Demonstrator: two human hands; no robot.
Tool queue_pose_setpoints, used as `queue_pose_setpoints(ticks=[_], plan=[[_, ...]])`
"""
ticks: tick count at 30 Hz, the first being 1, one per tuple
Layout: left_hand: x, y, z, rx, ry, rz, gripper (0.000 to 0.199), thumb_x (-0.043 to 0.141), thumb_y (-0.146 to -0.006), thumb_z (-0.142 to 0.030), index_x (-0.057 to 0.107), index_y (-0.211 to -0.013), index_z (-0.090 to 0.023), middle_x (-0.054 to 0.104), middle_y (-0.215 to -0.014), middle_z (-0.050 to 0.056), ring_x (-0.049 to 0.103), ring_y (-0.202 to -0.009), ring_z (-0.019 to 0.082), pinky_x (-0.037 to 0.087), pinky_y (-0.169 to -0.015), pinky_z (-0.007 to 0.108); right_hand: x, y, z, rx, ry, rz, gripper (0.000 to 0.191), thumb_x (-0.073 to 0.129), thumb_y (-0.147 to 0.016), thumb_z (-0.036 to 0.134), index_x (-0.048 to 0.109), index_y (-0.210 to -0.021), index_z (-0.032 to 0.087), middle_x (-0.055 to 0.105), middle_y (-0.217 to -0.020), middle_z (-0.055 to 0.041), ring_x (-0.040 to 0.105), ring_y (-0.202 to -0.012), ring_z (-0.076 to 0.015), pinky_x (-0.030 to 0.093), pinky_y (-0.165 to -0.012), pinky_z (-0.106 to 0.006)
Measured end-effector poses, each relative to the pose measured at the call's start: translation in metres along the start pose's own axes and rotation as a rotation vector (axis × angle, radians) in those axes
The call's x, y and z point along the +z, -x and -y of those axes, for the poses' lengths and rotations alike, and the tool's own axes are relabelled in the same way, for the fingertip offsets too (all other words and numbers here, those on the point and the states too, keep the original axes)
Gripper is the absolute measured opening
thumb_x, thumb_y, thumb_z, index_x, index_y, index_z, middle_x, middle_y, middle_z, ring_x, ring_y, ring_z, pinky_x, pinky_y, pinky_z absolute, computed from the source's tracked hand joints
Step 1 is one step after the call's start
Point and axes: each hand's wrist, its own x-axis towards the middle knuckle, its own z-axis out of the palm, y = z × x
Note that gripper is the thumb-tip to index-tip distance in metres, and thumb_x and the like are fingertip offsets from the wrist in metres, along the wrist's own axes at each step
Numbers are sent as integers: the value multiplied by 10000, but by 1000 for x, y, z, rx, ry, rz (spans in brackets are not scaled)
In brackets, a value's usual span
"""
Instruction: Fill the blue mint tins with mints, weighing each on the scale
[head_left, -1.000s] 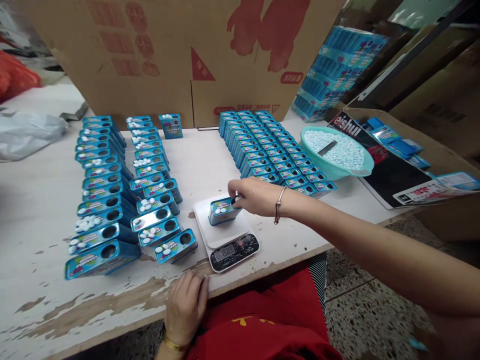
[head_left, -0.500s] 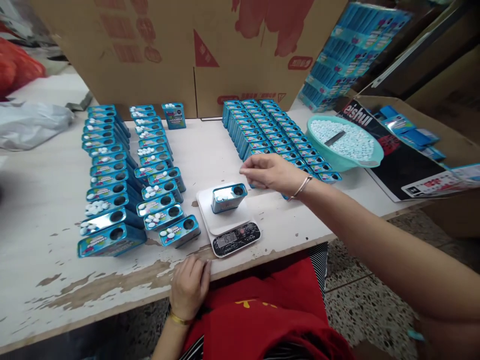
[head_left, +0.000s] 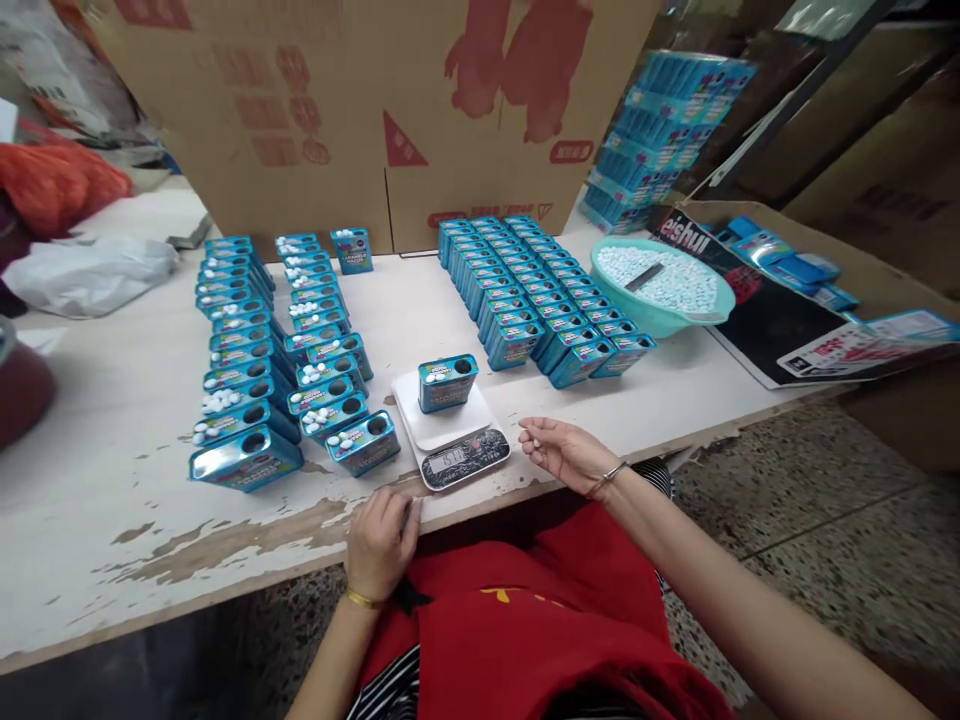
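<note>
A blue candy tin [head_left: 448, 385] with a round opening and a few white candies on its top stands upright on the white kitchen scale [head_left: 433, 432]. To the right of the scale, over the table, my right hand [head_left: 566, 452] is turned partly palm up, its fingers curled round small white candies [head_left: 535, 441]. My left hand [head_left: 382, 538] rests on the table's front edge below the scale, fingers curled in, and nothing shows in it. Just left of the scale stands another blue tin [head_left: 365, 447] with candies on top.
Rows of blue tins [head_left: 251, 462] stand on the left, several topped with candies. More tins [head_left: 517, 345] stand in rows at centre right. A turquoise bowl [head_left: 675, 315] holds white candies and a dark strip. Behind is a large cardboard box [head_left: 300, 190].
My right hand has moved from beside the tin, down and toward me, and turned its palm up, showing candies. My left hand stays at the table edge. The camera view has shifted slightly.
</note>
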Motion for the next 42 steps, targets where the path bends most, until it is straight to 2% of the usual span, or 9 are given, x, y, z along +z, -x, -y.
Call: queue_pose_setpoints(ticks=[5, 11, 14, 17, 21, 27, 31, 36, 42], plan=[[-23, -34, -14, -59, 267, -168, 117, 540, -878, -227, 520, -985, -184, 539, -810, 23, 515, -696, 127, 437, -614, 244, 20, -4, -9, -20, -73, 58, 96, 664, -787, 198, 620, -786, 114, 596, -637, -19, 551, -527, -66, 442, -463, -150], [-48, -124, -16, 104, 111, -237, 284, 558, -865, -279, 521, -1128, -180, 541, -1054, 99, 524, -989, 215, 458, -851, 362, 54, -7, -18, -62, -152, 117, 159, 678, -786, 266, 609, -788, 122, 577, -619, -6, 545, -534, -74, 387, -428, -148], [-53, -155, -12, 220, 56, -110, 227, 504, -896, -274, 545, -1098, -178, 561, -1000, 82, 536, -925, 198, 450, -816, 339, 67, -7, -18, -66, -177, 147, 177, 694, -772, 281, 609, -787, 126, 576, -619, -5, 534, -523, -72, 376, -420, -149], [-58, -178, -8, 337, -68, 137, 198, 496, -900, -289, 576, -1048, -186, 589, -978, 74, 543, -891, 208, 421, -752, 336, 75, -8, -17, -46, -199, 172, 167, 684, -779, 276, 614, -779, 124, 580, -615, -13, 528, -511, -73, 374, -414, -150], [-64, -202, -6, 378, -127, 342, 126, 491, -891, -252, 592, -870, -179, 602, -846, 43, 542, -785, 183, 378, -701, 312, 83, -12, -13, 3, -242, 198, 148, 625, -829, 257, 618, -775, 120, 583, -605, -19, 524, -500, -74, 370, -413, -153], [-75, -205, -36, 345, 204, 334, 138, 494, -896, -263, 559, -823, -166, 578, -781, 17, 523, -725, 127, 395, -685, 248, 91, -11, -3, 102, -351, 235, 303, 477, -919, 337, 605, -751, 120, 562, -586, -28, 503, -502, -83, 391, -425, -168], [-81, -192, -57, 422, 122, 357, 182, 477, -916, -313, 595, -963, -183, 611, -961, 47, 556, -889, 157, 384, -790, 295, 89, -4, 1, 101, -484, 254, 366, 384, -953, 342, 597, -759, 117, 510, -569, -5, 450, -473, -68, 361, -401, -154], [-81, -193, -30, 199, 32, 168, 234, 475, -907, -342, 604, -987, -163, 585, -928, 60, 545, -879, 177, 402, -786, 317, 69, -4, -3, 100, -503, 161, 215, 454, -917, 225, 596, -790, 124, 551, -606, -29, 480, -505, -76, 342, -391, -142], [-66, -198, -6, 116, 57, 324, 180, 535, -871, -346, 611, -872, -183, 537, -866, 36, 510, -832, 170, 407, -755, 308, 49, -16, -9, 119, -528, 111, 164, 489, -894, 207, 596, -795, 131, 551, -600, -17, 495, -499, -77, 342, -382, -147]])
